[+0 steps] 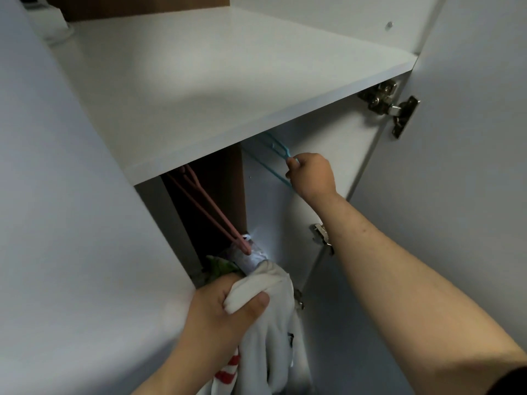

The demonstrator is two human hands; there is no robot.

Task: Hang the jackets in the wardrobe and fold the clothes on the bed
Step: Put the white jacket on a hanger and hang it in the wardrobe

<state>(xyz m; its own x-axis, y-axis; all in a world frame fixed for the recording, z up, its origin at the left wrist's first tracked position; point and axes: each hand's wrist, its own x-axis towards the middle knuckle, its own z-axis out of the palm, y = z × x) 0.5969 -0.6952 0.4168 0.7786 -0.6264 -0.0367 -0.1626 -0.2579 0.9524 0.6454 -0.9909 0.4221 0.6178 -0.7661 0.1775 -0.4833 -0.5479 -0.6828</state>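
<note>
Under the wardrobe shelf, right hand fingers curl round a blue hanger; left hand clamps the white jacket (bunched between thumb and fingers).

I see a white wardrobe: shelf across the upper frame, open door right, steel hinge upper right, dark interior.

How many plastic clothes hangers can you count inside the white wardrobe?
2. A thin blue plastic hanger under the white shelf, gripped by the right hand; a pink plastic hanger further left, in the dark opening. Others may be hidden behind the shelf.
</note>
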